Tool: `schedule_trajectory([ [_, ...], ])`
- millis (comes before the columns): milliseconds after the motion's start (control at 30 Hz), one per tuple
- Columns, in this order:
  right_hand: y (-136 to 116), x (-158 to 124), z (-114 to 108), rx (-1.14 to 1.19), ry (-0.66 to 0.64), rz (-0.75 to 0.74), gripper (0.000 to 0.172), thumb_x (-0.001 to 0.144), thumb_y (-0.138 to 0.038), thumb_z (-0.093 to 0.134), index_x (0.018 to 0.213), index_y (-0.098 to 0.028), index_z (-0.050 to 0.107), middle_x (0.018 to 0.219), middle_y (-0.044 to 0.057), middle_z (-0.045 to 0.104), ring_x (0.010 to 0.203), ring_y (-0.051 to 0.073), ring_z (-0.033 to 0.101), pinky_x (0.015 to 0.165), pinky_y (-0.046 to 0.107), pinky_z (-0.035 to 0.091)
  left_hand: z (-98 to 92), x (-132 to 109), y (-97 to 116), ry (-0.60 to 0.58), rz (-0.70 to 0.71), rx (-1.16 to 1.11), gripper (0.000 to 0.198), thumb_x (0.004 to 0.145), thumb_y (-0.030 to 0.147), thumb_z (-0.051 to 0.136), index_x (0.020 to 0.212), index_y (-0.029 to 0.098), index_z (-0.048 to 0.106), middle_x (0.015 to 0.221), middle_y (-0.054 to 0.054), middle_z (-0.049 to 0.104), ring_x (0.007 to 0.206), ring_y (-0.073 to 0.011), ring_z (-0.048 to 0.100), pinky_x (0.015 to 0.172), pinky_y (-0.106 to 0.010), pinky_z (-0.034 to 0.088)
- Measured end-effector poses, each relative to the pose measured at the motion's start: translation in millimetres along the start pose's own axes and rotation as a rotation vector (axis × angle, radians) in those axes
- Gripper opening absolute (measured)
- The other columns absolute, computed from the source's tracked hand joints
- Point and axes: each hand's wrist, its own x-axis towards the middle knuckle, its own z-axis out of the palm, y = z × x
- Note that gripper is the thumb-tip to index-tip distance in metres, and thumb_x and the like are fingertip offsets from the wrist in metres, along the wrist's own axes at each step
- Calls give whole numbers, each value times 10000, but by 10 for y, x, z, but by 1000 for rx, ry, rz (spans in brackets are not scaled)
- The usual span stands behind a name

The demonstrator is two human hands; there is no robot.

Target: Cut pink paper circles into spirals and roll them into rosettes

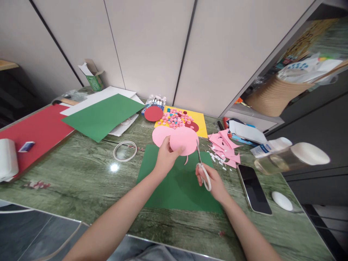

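My left hand (pixel 168 154) pinches a rounded piece of pink paper (pixel 184 140) above a green sheet (pixel 179 186). White-handled scissors (pixel 204 176) are in my right hand (pixel 213 181), their blades at the right edge of the pink paper. A thin curl of pink paper (pixel 186 160) hangs below it. Another pink rounded shape (pixel 161 135) shows just left of the held piece. Behind lie small pink, blue and yellow pieces (pixel 176 117) on a yellow sheet (pixel 200 119), with a red disc (pixel 153 114) beside them.
Pink scraps (pixel 224 146), a phone (pixel 254 188), a white mouse (pixel 282 201) and a clear bottle (pixel 282 160) stand or lie to the right. On the left are a tape roll (pixel 125 151), a green sheet (pixel 103 116), a red sheet (pixel 40 132) and a white case (pixel 8 159).
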Motion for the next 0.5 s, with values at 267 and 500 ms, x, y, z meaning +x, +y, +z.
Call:
schedule_trajectory([
  [267,-23,-7,1,24,-25,7,339,866,-486,406,742,-180,485,552,-32,451,493,108,447,506,239,350,-6,-35,1,-7,22,172,394,711,214,568,1087,183,454,1087,-66,544,1021,-214,509,856,-320,418],
  [500,-41,-10,-5,-3,-20,-14,324,883,-462,388,754,-180,482,561,-31,457,509,106,444,528,244,342,4,-60,23,-34,30,205,353,715,205,550,1054,190,454,1039,-45,532,974,-200,498,826,-307,416],
])
